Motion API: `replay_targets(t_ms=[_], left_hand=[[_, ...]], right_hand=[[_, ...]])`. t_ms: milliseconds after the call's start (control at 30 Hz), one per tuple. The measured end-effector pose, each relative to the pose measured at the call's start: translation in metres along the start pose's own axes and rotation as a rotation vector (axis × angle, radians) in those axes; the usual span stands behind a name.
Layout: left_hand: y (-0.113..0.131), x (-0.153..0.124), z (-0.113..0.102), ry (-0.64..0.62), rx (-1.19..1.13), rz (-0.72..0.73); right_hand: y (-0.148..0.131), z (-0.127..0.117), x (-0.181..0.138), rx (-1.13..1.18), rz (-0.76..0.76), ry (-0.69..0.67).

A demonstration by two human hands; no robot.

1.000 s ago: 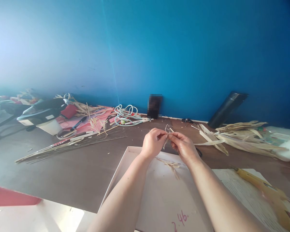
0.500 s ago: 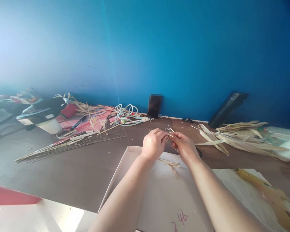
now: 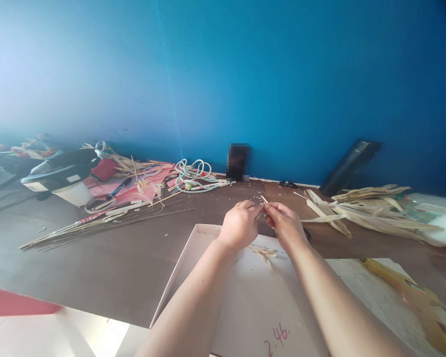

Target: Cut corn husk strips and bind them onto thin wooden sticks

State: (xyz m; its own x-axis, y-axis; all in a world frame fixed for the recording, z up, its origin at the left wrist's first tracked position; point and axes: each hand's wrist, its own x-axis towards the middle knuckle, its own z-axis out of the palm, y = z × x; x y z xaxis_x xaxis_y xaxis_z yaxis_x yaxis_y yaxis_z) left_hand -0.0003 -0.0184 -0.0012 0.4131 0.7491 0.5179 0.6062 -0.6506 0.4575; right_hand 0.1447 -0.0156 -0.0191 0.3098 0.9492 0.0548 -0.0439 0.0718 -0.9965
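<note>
Above the far edge of a shallow white box lid point(image 3: 226, 297), my two hands meet with fingertips pinched together. My left hand point(image 3: 241, 223) is closed, its back toward me, hiding most of what it grips. My right hand point(image 3: 284, 223) pinches at the same spot, thumb against forefinger. A small pale thing shows between the fingertips, too small to name. Just beyond them a short pale stick point(image 3: 263, 199) shows; whether it is held or lies on the table I cannot tell. Below the hands, a sprig of dried husk strips point(image 3: 263, 255) lies in the lid.
Dried corn husks point(image 3: 379, 215) and a plastic bottle point(image 3: 427, 202) lie right, near a yellow glue gun point(image 3: 401, 287) on paper. A black tube point(image 3: 351, 166) leans on the blue wall. Left are a coiled pale cord point(image 3: 195, 176), thin stalks point(image 3: 107, 223) and pink paper point(image 3: 144, 186).
My left hand has turned slightly and its fingers have shifted, covering more of the pinched spot. My right fingers have moved a little. The things on the table lie as before.
</note>
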Motion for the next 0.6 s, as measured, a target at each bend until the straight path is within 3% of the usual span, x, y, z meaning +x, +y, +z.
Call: replay_targets(t_ms=[167,333,433,600], left_hand=[[-0.002,0.002,0.001,-0.004,-0.317,-0.16],[-0.012,0.008,0.001,0.112,-0.655,-0.565],[-0.014,0.01,0.0,0.033,-0.867,-0.712],[-0.009,0.009,-0.002,-0.096,-1.101,-0.754]], right_hand=[[0.0,0.0,0.002,-0.018,-0.034,0.071],[-0.007,0.0,-0.004,-0.098,-0.077,0.045],[-0.011,0.002,-0.007,-0.115,-0.095,-0.003],[-0.013,0.003,-0.009,-0.094,-0.101,-0.038]])
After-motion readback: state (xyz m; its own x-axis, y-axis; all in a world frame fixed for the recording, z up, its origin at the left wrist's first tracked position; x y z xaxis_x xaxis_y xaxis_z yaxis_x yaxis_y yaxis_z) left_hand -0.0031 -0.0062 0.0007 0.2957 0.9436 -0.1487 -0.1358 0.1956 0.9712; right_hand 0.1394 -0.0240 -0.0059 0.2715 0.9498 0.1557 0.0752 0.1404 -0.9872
